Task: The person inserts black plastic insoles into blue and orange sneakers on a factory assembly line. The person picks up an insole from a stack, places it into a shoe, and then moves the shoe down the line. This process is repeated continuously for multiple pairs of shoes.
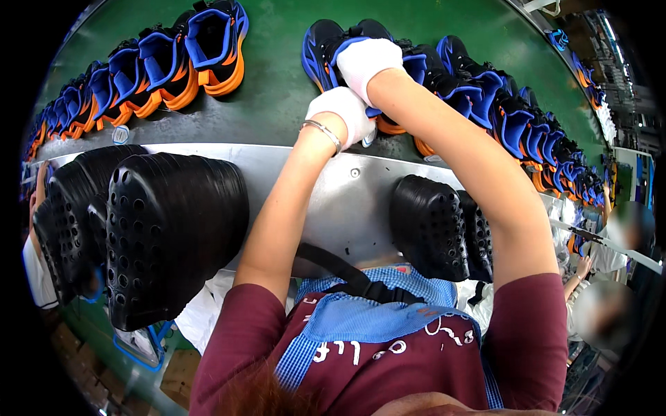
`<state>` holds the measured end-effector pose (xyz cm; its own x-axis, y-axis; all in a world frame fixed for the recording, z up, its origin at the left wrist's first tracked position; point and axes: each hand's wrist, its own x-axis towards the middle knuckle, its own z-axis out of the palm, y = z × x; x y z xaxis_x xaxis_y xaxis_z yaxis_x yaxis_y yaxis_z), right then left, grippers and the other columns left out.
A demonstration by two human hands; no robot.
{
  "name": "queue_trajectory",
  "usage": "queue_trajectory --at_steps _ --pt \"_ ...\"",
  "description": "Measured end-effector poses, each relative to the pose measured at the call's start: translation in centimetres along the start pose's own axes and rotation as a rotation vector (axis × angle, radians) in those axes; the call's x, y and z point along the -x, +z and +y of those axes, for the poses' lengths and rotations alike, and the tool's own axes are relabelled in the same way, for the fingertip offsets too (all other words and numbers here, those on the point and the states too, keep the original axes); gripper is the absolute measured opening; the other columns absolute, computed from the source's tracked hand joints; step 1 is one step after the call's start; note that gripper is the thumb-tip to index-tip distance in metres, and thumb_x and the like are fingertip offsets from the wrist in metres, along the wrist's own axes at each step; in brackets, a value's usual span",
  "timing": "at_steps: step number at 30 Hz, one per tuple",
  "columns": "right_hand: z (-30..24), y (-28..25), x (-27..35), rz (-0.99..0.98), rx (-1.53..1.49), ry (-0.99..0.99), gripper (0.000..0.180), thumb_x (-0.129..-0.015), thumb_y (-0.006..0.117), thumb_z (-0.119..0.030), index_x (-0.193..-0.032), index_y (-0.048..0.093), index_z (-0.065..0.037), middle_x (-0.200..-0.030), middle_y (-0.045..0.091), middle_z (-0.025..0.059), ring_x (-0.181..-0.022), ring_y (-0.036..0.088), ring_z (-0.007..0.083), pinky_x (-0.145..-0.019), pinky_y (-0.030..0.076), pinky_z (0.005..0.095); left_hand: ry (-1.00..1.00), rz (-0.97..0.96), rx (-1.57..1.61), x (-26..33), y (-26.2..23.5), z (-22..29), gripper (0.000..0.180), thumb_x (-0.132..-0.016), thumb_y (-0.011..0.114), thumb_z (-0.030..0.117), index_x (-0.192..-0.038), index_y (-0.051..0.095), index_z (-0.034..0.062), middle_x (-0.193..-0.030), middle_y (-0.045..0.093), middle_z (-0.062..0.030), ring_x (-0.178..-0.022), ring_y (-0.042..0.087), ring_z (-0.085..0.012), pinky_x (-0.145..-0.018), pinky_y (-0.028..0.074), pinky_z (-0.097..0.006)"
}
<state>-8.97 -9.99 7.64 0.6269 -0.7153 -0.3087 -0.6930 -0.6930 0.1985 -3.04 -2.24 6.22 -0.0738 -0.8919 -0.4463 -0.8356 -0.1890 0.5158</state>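
Observation:
Both of my hands wear white gloves and meet at a black, blue and orange sneaker in the row beyond the table's near edge. My right hand is curled over its collar, fingertips hidden beneath the glove. Lower and closer to me, my left hand closes at the heel end; its fingers are mostly hidden too. A silver bangle circles my left wrist. Touching this shoe is a second sneaker, its toe pointing away. More matching sneakers run off to the right.
On the left, another row of sneakers lines the green table surface. Perforated black moulded pieces stand in stacks at the near edge, left and right, beside a metal ledge. Other people work at both sides.

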Motion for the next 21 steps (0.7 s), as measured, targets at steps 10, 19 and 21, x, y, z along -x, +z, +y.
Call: queue_trajectory --at_steps 10,19,21 --pt "-1.1 -2.9 2.1 -0.143 -0.008 -0.029 0.023 -0.081 0.065 -0.014 -0.101 0.073 -0.009 -0.1 0.072 0.012 -0.093 0.07 0.0277 -0.078 0.055 0.0382 0.004 0.071 0.006 -0.2 1.6 -1.6 0.032 -0.078 0.064 0.037 -0.093 0.073 0.0111 -0.098 0.07 -0.0147 -0.091 0.067 -0.0338 -0.083 0.054 -0.041" --pt "0.4 -0.4 1.1 0.023 -0.171 -0.057 0.024 -0.077 0.067 -0.009 -0.1 0.073 -0.007 -0.101 0.072 0.0129 -0.093 0.07 0.0288 -0.077 0.056 0.0384 -0.059 -0.026 -0.047 -0.6 1.0 -0.3 0.032 -0.066 0.074 0.032 -0.092 0.075 0.0116 -0.099 0.07 -0.0163 -0.092 0.067 -0.032 -0.084 0.053 -0.038" --pt "1.4 -0.5 2.5 0.022 -0.281 -0.131 0.032 -0.088 0.054 -0.034 -0.098 0.072 -0.009 -0.098 0.07 0.0145 -0.092 0.067 0.033 -0.083 0.052 0.0411 -0.03 -0.003 -0.067 0.0 1.0 0.1 0.033 -0.07 0.07 0.034 -0.092 0.074 0.0092 -0.097 0.07 -0.0181 -0.092 0.067 -0.0335 -0.084 0.053 -0.04"
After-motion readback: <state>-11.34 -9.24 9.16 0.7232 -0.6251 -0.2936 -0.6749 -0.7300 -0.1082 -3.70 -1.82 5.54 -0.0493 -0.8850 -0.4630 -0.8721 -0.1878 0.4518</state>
